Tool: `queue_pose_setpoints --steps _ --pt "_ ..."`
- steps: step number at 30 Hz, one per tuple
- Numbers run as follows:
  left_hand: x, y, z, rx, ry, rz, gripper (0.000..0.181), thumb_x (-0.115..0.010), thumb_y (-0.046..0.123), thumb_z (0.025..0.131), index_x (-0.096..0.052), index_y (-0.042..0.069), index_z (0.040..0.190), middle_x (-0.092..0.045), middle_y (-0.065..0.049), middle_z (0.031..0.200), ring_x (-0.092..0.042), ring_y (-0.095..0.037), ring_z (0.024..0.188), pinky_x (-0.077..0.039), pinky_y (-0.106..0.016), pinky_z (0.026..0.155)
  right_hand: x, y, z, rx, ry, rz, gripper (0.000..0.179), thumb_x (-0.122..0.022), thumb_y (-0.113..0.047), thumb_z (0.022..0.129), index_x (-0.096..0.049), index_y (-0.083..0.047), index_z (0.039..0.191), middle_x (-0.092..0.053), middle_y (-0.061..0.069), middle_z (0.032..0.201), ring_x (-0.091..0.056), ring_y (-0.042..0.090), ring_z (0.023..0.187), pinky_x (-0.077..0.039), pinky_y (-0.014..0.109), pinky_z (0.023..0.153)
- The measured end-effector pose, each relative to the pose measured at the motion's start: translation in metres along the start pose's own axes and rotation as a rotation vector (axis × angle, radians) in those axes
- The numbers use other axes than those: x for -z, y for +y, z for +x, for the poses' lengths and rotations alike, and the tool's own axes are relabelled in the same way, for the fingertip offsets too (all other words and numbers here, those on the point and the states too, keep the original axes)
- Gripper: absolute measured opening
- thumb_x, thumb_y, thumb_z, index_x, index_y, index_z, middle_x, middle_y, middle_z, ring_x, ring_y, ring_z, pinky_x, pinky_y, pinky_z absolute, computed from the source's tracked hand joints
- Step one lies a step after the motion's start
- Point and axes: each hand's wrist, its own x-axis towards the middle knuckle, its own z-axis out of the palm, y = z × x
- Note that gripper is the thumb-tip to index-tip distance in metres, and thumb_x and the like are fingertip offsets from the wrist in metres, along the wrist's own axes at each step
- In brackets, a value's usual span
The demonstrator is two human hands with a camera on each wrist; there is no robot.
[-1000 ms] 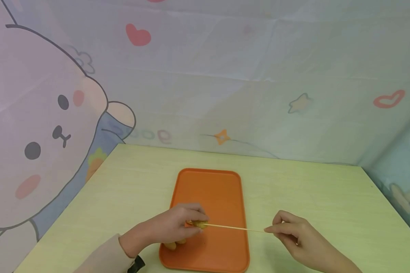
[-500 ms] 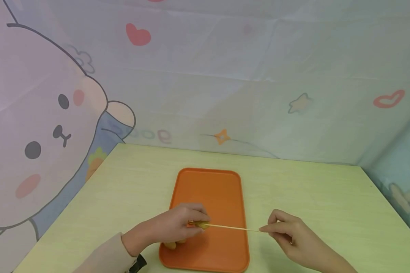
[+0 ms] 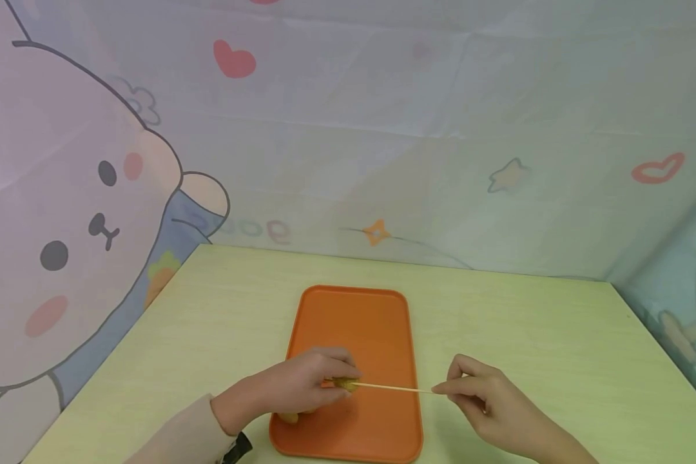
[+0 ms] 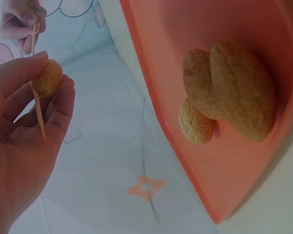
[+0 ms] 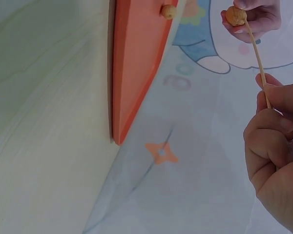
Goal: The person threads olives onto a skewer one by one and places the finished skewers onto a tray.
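My left hand (image 3: 304,380) pinches a small golden-brown, rough-skinned ball (image 4: 48,79) between thumb and fingers above the orange tray (image 3: 371,322). A thin wooden skewer (image 3: 391,387) runs by or through the ball. Its pointed end shows on the palm side in the left wrist view; whether it pierces the ball I cannot tell. My right hand (image 3: 493,403) pinches the skewer's other end with thumb and fingertips, right of the tray. Below the left hand, two larger brown lumps (image 4: 244,92) and a small wrinkled ball (image 4: 197,122) lie on the tray.
A pale yellow-green table (image 3: 516,322) carries the tray, with bare tabletop on both sides. Behind it hangs a printed cloth (image 3: 348,129) with a cartoon bear, hearts and stars. A dark strap (image 3: 236,447) shows under the left sleeve.
My right hand has moved left toward the left hand, and the skewer length showing between them has shortened. The left hand has shifted slightly right with the ball.
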Motion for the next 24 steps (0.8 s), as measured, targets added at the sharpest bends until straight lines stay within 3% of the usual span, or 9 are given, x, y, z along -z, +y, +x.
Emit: queue_pose_setpoints --steps 12,24 --pt "0.001 0.003 0.002 0.022 -0.01 0.018 0.023 -0.061 0.003 0.094 -0.068 0.0 0.116 -0.061 -0.002 0.106 -0.056 -0.004 0.09 -0.052 -0.02 0.079 -0.007 -0.001 0.005 -0.004 0.003 -0.003 0.036 -0.063 0.024 0.075 -0.075 -0.002 0.097 -0.048 -0.005 0.083 -0.036 -0.005 0.061 -0.036 0.007 0.053" --pt "-0.001 0.002 0.005 0.0 0.006 0.039 0.022 -0.061 0.001 0.093 -0.068 0.002 0.113 -0.061 -0.002 0.105 -0.056 -0.004 0.09 -0.051 -0.02 0.079 -0.014 -0.003 0.012 -0.006 0.021 0.008 0.037 -0.063 0.023 0.076 -0.075 -0.005 0.096 -0.047 -0.008 0.083 -0.04 -0.004 0.063 -0.039 0.007 0.054"
